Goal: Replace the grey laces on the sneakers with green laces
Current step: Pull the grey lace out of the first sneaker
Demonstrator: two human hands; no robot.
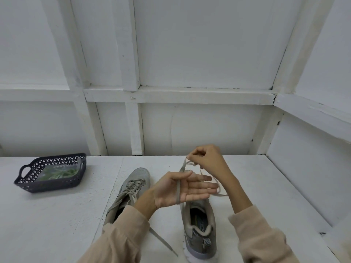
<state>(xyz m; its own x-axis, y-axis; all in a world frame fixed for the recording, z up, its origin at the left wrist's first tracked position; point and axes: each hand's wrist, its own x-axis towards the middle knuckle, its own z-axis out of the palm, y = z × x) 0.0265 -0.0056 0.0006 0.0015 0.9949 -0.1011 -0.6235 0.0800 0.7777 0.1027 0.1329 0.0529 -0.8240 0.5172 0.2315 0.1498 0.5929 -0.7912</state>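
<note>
Two grey sneakers stand on the white table. The left sneaker is still laced with a grey lace, one end trailing toward the front edge. The right sneaker sits under my hands. My left hand is flat, palm up, fingers straight, with a loose grey lace wound across the palm. My right hand is raised behind it and pinches the same lace between thumb and fingers. Green laces lie in a clear packet in the basket.
A dark perforated basket with handles stands at the table's far left. White panelled walls close the table at the back and right. The table's front edge is near my sleeves.
</note>
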